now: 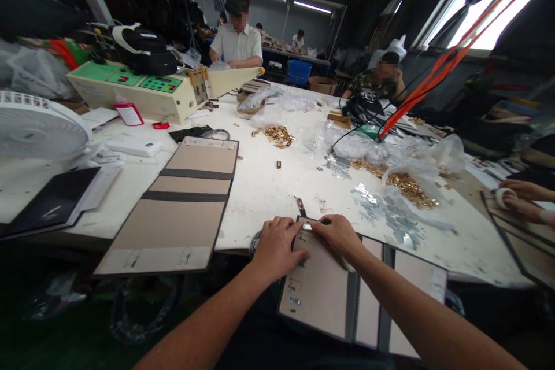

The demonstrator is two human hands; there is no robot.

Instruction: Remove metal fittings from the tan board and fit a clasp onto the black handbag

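A tan panel with black fold strips (323,286) lies tilted at the table's front edge, partly over my lap. My left hand (275,248) grips its left edge, thumb on the tan face and fingers near the top corner. Fingertips of my right hand (338,234) press together at a small silvery plate (307,226) by the panel's top edge. Just beyond that edge sticks out a dark strap with a gold-coloured metal piece (300,204). Another small metal plate (293,300) sits lower on the panel, beside pen-like marks.
A second folded-out panel (182,214) lies to the left. Gold-coloured fittings (280,136) and silvery plates (390,217) are heaped on the white table (255,202). A cream machine (173,95) and a fan (39,127) stand left. Another person's hands (524,199) hold a white roll at right.
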